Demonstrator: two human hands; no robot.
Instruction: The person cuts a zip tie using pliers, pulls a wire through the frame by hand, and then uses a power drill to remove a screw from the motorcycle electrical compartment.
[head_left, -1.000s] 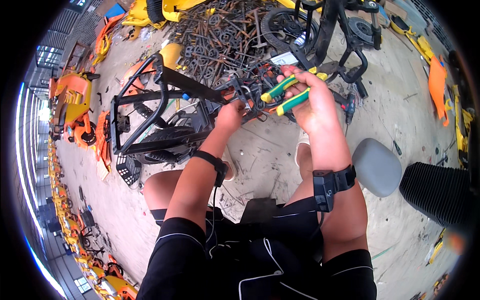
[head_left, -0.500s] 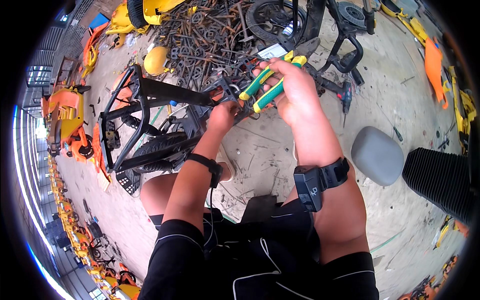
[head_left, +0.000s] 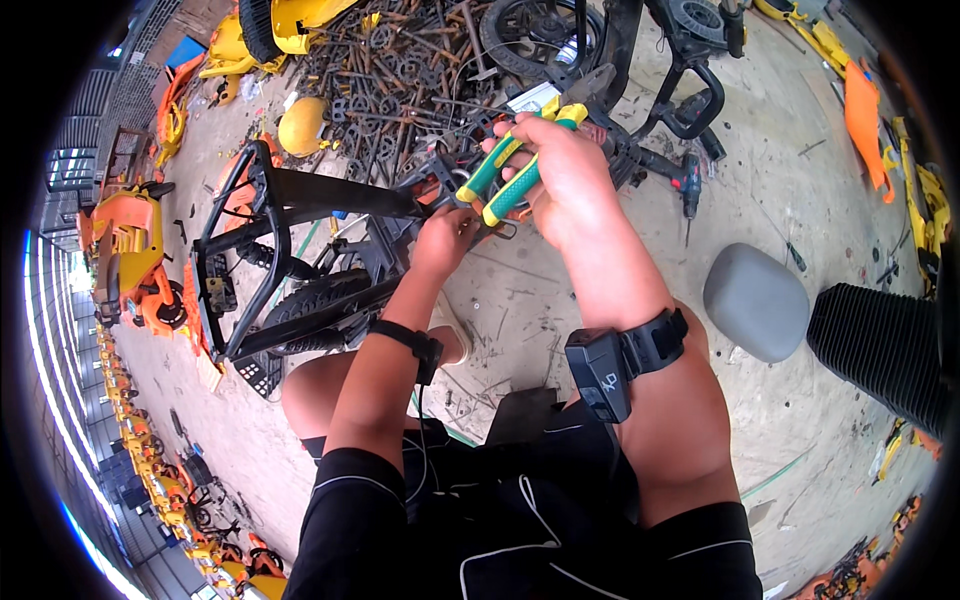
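My right hand (head_left: 565, 170) is closed around a pair of pliers (head_left: 513, 193) with green and yellow handles. The handles are spread apart, and the dark jaws tilt away from me toward the far right. Beside it on the left, my left hand (head_left: 445, 240) has its fingers curled together at the middle of a black metal vehicle frame (head_left: 350, 192). What those fingers pinch is too small and covered to make out. The frame lies on its side with a black tyre (head_left: 318, 300) under it. A small wire loop (head_left: 505, 231) sticks out between my hands.
Beyond my hands spreads a heap of rusty metal parts (head_left: 400, 90) and a wheel (head_left: 545, 40). A yellow helmet-like shell (head_left: 302, 126) lies at its left. To the right are a power drill (head_left: 690, 185), a grey seat cushion (head_left: 756, 302) and a ribbed black piece (head_left: 880, 345).
My right hand has shifted left and slightly away from me with the pliers. My left hand has turned a little, so its curled fingers show more.
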